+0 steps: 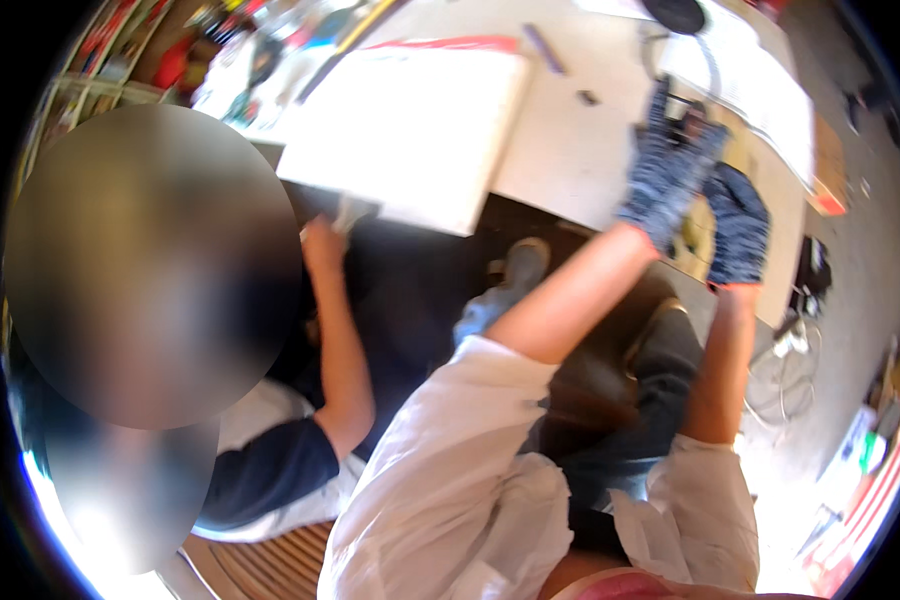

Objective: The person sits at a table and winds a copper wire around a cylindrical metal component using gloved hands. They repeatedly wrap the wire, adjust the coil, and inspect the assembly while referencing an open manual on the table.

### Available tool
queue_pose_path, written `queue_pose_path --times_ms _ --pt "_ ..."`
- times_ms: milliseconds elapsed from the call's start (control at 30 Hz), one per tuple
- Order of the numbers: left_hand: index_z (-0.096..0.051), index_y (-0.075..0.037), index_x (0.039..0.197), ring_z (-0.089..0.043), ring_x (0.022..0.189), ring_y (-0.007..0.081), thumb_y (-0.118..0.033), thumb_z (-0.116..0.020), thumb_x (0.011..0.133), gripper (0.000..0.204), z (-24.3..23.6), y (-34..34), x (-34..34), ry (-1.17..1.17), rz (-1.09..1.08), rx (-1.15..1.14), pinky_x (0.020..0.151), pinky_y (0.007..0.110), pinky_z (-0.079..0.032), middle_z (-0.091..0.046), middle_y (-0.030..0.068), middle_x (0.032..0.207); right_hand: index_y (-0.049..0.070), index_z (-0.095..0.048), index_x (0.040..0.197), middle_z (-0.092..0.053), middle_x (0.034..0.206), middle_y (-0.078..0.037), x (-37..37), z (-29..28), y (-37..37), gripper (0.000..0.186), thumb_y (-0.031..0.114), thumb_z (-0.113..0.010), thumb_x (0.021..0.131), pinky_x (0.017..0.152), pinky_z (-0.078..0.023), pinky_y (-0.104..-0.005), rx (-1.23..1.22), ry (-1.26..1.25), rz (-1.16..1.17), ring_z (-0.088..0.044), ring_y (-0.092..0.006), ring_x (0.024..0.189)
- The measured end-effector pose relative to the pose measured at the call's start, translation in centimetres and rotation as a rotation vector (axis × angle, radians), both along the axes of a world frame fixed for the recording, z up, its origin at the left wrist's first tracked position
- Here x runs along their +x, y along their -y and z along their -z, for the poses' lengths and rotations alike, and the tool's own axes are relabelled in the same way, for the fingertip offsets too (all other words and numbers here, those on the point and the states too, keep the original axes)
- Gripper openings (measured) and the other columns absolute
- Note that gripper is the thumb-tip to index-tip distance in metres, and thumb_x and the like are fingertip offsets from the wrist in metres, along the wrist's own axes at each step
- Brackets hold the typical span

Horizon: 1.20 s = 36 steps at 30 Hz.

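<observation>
The fingers (660,103) of our left hand (667,168) are spread wide in a V, one side stretched straight up, the other angled off to the right. In the gap between them we see the thing (692,120), small, dark, nearly black with a brownish patch, its outline too blurred for us to make out its shape. It sits near the right end of the counter (575,150); whether the left hand grips it or only touches it, we cannot tell. Our right hand (739,222) is just below and to the right, its fingers bent over and mostly hidden, so we cannot tell how far they close or what they hold.

We count two gloves, grey-blue knit with orange cuffs, one on each hand. Beneath them lies one tan board (692,262). Beyond the fingers we find one black disc (675,12) and, to the right, white paper (773,90). To the left on the counter we count one small dark piece (588,97), one dark rod (543,49) and one large white panel (400,125) with a red strip (455,43) along its far edge. Farther left sits one co-worker, a bare hand (323,246) near the panel.
</observation>
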<state>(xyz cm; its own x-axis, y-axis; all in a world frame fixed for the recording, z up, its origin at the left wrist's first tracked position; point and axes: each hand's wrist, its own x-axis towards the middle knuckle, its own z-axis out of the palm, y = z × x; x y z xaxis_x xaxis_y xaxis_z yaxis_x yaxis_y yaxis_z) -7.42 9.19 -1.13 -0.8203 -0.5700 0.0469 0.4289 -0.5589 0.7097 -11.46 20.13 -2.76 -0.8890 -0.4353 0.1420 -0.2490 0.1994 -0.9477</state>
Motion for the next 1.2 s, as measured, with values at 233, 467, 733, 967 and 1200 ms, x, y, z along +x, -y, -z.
queue_pose_path --times_ms 233,467,733,967,1200 --pt "-0.055 -0.01 0.112 -0.056 0.097 0.0221 -0.035 -0.056 0.088 0.035 1.3 2.1 -0.5 -0.158 0.317 0.35 0.084 0.037 -0.048 -0.058 0.007 0.105 -0.001 -0.064 0.095 -0.065 0.086 -0.004 1.1 -2.9 0.6 0.015 0.007 -0.064 0.082 0.075 -0.048 -0.0237 -0.273 0.066 0.025 -0.059 -0.0101 0.079" --pt "-0.048 -0.01 0.121 -0.054 0.097 0.0205 -0.024 -0.057 0.087 0.037 0.4 1.5 -0.1 -0.173 0.263 0.351 0.083 0.036 -0.049 -0.053 0.0069 0.11 -0.002 -0.065 0.091 -0.066 0.084 -0.004 2.1 -4.4 0.7 0.018 0.013 -0.067 0.081 0.071 -0.046 -0.0227 -0.186 0.199 0.149 -0.057 -0.0092 0.075" --pt "-0.041 -0.01 0.127 -0.055 0.09 0.0139 -0.013 -0.06 0.087 0.044 -0.1 -0.2 -0.1 -0.139 0.203 0.169 0.07 0.025 -0.048 -0.053 0.0058 0.106 0.001 -0.065 0.09 -0.064 0.081 -0.002 1.3 -1.7 0.6 0.013 0.012 -0.064 0.083 0.072 -0.045 -0.0228 -0.261 0.24 0.139 -0.057 -0.0092 0.074" --pt "-0.038 -0.01 0.125 -0.056 0.082 0.0173 -0.022 -0.06 0.087 0.046 -0.7 -0.7 -0.1 -0.042 -0.01 0.16 0.068 0.03 -0.051 -0.053 0.0098 0.103 0.001 -0.062 0.084 -0.06 0.075 -0.005 2.9 -2.8 1.6 0.007 0.005 -0.066 0.079 0.067 -0.045 -0.0269 -0.089 -0.412 0.094 -0.055 -0.0133 0.07" --pt "-0.045 -0.006 0.116 -0.056 0.097 0.0366 -0.069 -0.042 0.08 0.073 -1.2 2.6 0.9 -0.039 0.244 0.532 0.082 0.05 -0.05 -0.052 0.018 0.11 0.002 -0.06 0.085 -0.06 0.079 -0.006 2.7 -3.1 1.3 0.009 0.01 -0.061 0.081 0.069 -0.044 -0.0282 -0.184 -0.243 0.2 -0.056 -0.0158 0.071"
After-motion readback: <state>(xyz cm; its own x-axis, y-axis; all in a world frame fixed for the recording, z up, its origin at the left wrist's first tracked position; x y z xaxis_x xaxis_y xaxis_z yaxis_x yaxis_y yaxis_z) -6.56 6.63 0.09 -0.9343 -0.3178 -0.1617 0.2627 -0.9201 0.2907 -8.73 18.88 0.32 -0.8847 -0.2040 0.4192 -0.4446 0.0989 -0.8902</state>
